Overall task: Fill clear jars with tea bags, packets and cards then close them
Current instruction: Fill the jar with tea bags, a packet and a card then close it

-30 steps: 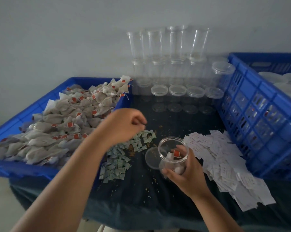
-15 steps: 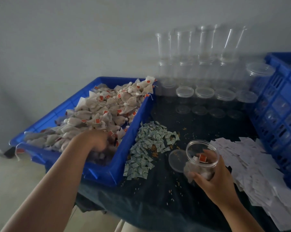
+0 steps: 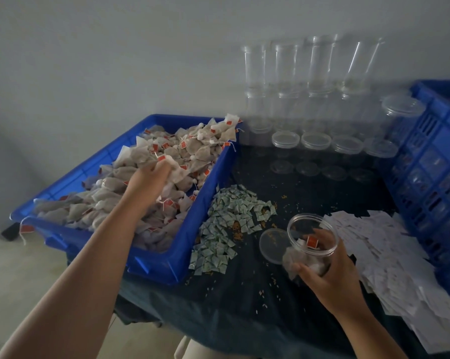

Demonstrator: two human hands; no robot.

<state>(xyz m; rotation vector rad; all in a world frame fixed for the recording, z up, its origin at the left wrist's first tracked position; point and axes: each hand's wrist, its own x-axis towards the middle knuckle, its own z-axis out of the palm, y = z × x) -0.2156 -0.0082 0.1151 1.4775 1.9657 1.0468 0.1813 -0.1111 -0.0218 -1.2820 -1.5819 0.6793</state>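
Jar in right hand — left hand grips tea bags.

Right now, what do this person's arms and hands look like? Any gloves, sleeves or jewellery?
Both are bare. The left hand and right hand wear no gloves, and no ring, watch or bracelet shows. The left forearm and right forearm are uncovered down to the picture's lower edge, so no sleeve is in view. No bandages or markings can be seen.
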